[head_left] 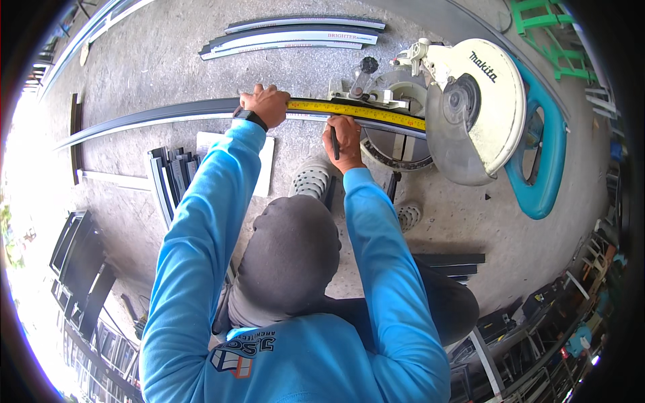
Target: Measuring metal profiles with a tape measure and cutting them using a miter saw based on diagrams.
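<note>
A long dark metal profile (pixel 175 109) with a pale lower strip runs from the far left to the mitre saw (pixel 484 101). Along it lies the yellow blade of a tape measure (pixel 363 112), stretched out toward the saw's guard. My left hand (pixel 266 106) is closed at the blade's left end, over the profile; the tape's case is hidden under it. Just below the tape, my right hand (pixel 347 140) grips a black marker pen (pixel 334 144), which points down toward me. Its fingertips touch the profile's near edge beside the blade.
The saw's teal handle (pixel 551 161) juts out to the right. Several wrapped profiles (pixel 295 38) lie beyond on the concrete floor. Short dark cut pieces (pixel 171 171) and a white board (pixel 264 174) are left of my knee. Green stools (pixel 551 40) stand far right.
</note>
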Demonstrator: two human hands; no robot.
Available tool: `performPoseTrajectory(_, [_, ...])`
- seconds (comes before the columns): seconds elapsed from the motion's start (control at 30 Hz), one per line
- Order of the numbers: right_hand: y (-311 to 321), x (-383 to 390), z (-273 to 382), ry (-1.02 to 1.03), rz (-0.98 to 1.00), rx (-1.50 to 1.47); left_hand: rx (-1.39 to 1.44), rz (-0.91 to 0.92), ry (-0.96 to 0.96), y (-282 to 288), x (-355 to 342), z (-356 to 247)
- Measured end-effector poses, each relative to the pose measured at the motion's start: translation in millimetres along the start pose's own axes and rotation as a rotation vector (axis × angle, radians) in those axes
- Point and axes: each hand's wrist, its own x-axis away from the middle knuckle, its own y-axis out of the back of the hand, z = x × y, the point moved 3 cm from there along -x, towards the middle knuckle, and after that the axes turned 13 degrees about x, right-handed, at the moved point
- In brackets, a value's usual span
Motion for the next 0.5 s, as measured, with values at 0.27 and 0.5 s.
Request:
performPoseTrajectory(0.27, [3, -4, 3, 0.048, 0.029, 0.104, -0.041, -0.009, 0.013, -1, 2, -2])
performPoseTrajectory(0.5, [53, 10, 26, 0.047, -0.017, -0.192, 0.097, 0.004, -0.195, -4, 16, -15])
